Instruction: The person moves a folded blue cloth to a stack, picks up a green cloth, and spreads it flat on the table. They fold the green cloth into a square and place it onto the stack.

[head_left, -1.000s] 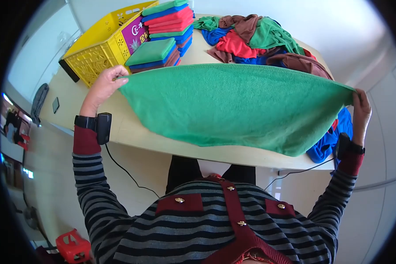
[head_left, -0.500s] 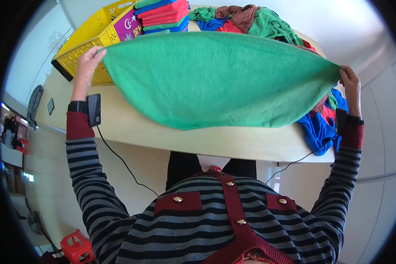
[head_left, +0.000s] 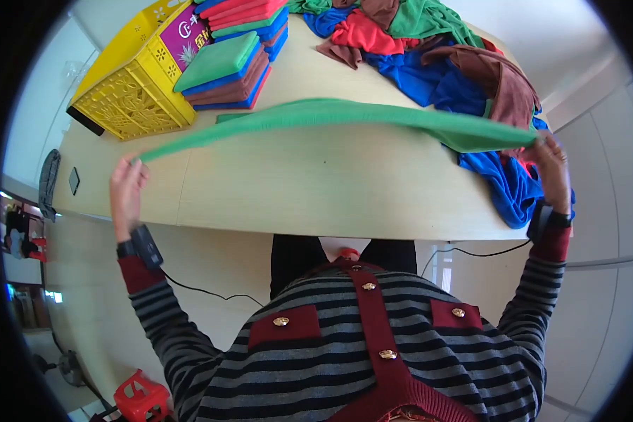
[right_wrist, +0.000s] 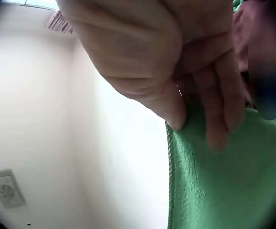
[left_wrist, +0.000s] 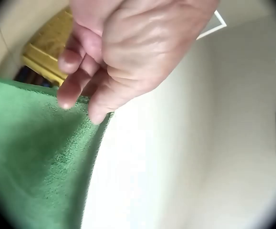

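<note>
Far L of the head view: dark grey cloth bundle at the L end of the pale-topped table, smartphone just R of it. Upper L, yellow plastic crate w/ purple label. Below that, mid-L, here's the L hand: thumb + forefinger pressed together, just cloth b/w them, gripping a corner of the green towel. L wrist cam shows it close up: corner right at the thumb tip, other fingers loosely bent, towel dropping below the fingertips into lower L of that view. Btm L, red plastic stool on the floor.

Moving R, upper L of ctr: stack of folded towels, green, blue, red, brown, close by the crate. Then the green towel itself, strung hand to hand across upper ctr, a narrow, blurred band arching up mid-span, ends lower at the fingers; can't tell if its middle touches the table. Btm ctr, striped knit top w/ maroon trim + gold buttons.

Upper R, heap of loose cloths, mixed colours; more blue cloth lower down, near the table's R end. And mid-R, the R hand: thumb + bent fingers pinching the towel's other corner. R wrist cam: corner tucked b/w thumb and fingers, one fingertip over the cloth's face, rest hanging below, toward lower R.
</note>
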Action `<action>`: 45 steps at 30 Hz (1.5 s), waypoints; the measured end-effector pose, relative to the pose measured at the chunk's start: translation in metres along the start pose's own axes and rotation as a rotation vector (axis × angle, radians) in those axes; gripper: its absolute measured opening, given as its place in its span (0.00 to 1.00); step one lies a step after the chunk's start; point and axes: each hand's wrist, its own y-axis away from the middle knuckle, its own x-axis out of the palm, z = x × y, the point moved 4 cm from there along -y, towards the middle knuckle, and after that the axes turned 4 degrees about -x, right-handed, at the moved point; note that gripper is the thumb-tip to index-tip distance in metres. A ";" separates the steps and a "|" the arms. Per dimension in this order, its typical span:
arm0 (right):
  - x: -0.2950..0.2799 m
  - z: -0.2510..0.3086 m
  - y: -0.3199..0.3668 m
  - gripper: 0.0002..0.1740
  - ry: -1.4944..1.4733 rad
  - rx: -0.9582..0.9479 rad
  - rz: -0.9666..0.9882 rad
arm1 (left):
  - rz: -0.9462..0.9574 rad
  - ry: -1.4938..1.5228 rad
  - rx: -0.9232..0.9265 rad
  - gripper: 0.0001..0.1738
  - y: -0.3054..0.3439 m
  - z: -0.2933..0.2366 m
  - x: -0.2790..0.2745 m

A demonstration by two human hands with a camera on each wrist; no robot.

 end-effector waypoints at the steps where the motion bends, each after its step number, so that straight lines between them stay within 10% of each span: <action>1: 0.008 -0.017 0.010 0.09 0.018 0.065 0.035 | 0.066 0.023 -0.047 0.12 0.004 0.029 -0.011; 12: 0.053 -0.146 0.082 0.09 -0.002 0.473 0.452 | 0.247 0.116 -0.264 0.07 0.064 0.133 -0.014; 29: 0.047 -0.128 0.072 0.07 0.117 0.340 0.272 | 0.188 0.027 -0.198 0.08 0.057 0.123 -0.023; 39: -0.012 0.034 0.005 0.12 0.278 -0.166 -0.081 | 0.108 0.206 0.328 0.13 -0.009 -0.053 -0.050; 45: -0.017 0.049 -0.054 0.14 0.287 -0.255 -0.078 | 0.038 0.166 0.342 0.14 -0.038 -0.103 0.012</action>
